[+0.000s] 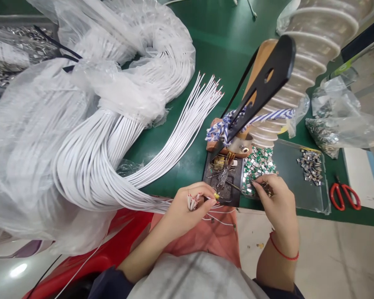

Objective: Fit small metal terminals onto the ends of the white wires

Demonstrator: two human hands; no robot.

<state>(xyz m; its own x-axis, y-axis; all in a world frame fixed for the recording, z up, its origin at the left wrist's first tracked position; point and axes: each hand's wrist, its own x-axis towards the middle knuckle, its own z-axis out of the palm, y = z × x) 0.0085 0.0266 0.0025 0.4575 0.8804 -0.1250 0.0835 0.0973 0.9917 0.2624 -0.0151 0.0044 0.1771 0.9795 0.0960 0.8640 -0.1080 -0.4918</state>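
My left hand (pixel 191 207) is closed around several white cable ends (pixel 193 202) with reddish tips, at the table's front edge. Just beyond its fingertips is the black base (pixel 230 199) of a soldering stand. My right hand (pixel 272 191) has its thumb and forefinger pinched at the front of a pile of small green and silver connectors (pixel 258 164); whatever lies between those fingertips is too small to make out. A large bundle of white cables (pixel 90 162), partly wrapped in clear plastic, runs from the left toward my left hand.
A black bracket (pixel 262 87) tied with striped cord and a ribbed clear hose (pixel 311 45) rise behind the stand. Red scissors (pixel 345 195) lie at the right, beside a clear tray (pixel 291 191) holding metal pieces (pixel 311 167). Bagged parts (pixel 327 133) sit behind.
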